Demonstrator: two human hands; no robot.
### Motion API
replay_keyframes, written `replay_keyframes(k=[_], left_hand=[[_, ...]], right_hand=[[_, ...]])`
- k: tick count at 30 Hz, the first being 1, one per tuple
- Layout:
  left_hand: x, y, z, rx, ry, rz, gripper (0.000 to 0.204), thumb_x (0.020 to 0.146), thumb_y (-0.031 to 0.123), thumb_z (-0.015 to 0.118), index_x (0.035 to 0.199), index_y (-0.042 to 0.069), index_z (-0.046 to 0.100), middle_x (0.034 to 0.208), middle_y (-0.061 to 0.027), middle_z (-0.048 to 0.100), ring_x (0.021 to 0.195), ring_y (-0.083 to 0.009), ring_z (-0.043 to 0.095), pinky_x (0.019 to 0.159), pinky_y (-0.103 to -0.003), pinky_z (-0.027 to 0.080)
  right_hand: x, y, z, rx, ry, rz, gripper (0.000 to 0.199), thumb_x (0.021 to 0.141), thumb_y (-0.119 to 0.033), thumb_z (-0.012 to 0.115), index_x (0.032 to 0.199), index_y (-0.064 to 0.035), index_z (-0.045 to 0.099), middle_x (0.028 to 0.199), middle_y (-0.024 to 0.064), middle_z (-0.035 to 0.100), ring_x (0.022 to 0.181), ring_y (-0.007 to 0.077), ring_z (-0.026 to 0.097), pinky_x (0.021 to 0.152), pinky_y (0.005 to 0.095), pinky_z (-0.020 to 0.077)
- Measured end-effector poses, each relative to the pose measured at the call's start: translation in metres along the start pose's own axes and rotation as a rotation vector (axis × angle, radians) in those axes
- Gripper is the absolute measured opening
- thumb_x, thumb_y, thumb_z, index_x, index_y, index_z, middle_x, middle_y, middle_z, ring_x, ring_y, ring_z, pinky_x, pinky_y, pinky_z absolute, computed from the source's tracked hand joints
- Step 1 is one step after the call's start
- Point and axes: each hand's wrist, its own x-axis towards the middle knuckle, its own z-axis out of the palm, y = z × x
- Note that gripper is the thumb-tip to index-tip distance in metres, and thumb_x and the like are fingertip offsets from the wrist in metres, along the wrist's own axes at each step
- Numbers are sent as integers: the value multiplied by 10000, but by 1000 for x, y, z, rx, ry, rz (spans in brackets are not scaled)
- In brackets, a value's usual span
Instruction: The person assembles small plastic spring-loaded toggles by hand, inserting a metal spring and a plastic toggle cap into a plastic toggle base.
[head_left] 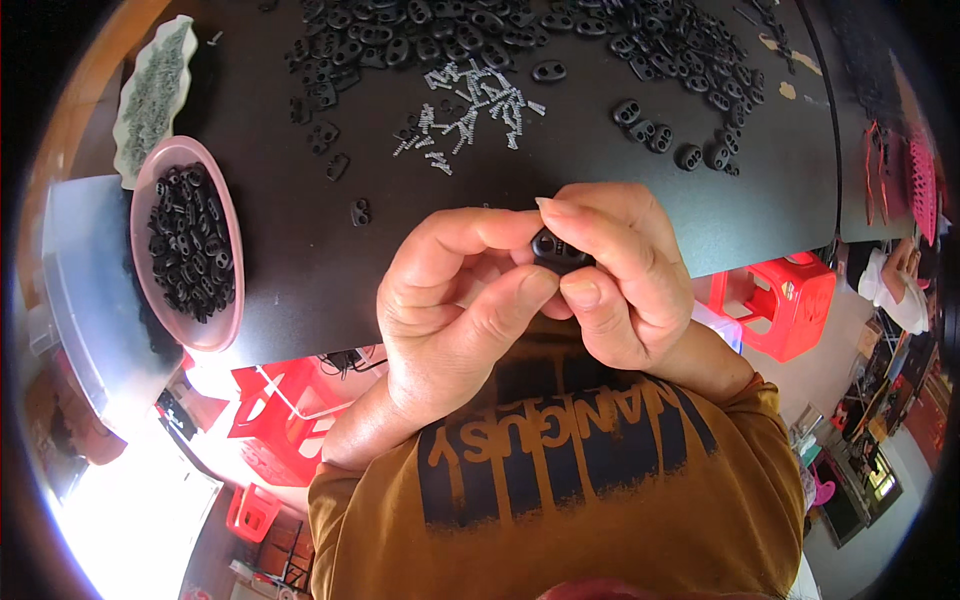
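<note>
Between both hands, over the near edge of the table, is a black two-hole cord lock [558,250]. My left hand [450,300] pinches its left side between thumb and forefinger. On its right side, the thumb and fingers of my right hand [625,270] close on it too. Beyond the hands lies a loose pile of small metal springs [480,100]. Behind the springs spreads a large heap of black cord lock parts [430,40], continuing to the right. A single small black part [360,211] lies left of my hands.
A pink oval bowl [237,270] of small black parts stands at the table's left edge. Behind it is a pale scalloped tray [125,150] full of springs. A translucent bin [90,290] sits beside the bowl. Red stools [805,300] stand below the dark table [300,270].
</note>
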Motion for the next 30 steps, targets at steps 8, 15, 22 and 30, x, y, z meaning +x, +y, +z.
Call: replay_keyframes(k=[8, 15, 22, 30], left_hand=[[-15, 26, -10, 142, 146, -40, 246, 846, -87, 520, 1079, -6, 513, 928, -48, 556, 755, -78, 573, 670, -201, 489], [-29, 89, -78, 823, 1020, 571, 305, 799, -43, 541, 1102, -25, 514, 851, -61, 566, 717, -107, 543, 655, -214, 431], [-38, 90, -84, 1279, 1034, 834, 280, 787, -31, 572, 1065, -35, 549, 1093, -128, 538, 948, -185, 521, 801, -275, 430], [25, 40, -35, 1725, 25, 663, 211, 679, 5, 664, 884, 48, 639, 1015, -84, 578, 935, -265, 561, 803, -359, 414]], right_hand=[[-3, -4, 4, -163, -148, -78, 401, 766, -6, 613, 1152, 59, 523, 994, 178, 575, 822, 271, 577, 702, 346, 471], [-20, -2, -6, -201, -126, 104, 340, 773, 28, 578, 1108, 61, 534, 977, 191, 576, 794, 265, 594, 689, 332, 482], [-6, 5, 3, -176, -200, -59, 231, 726, 33, 628, 954, -1, 627, 799, 90, 619, 646, 215, 587, 576, 307, 458], [-17, 14, 5, -140, -180, -49, 317, 660, 0, 679, 970, -29, 616, 774, 60, 589, 664, 215, 579, 594, 318, 454]])
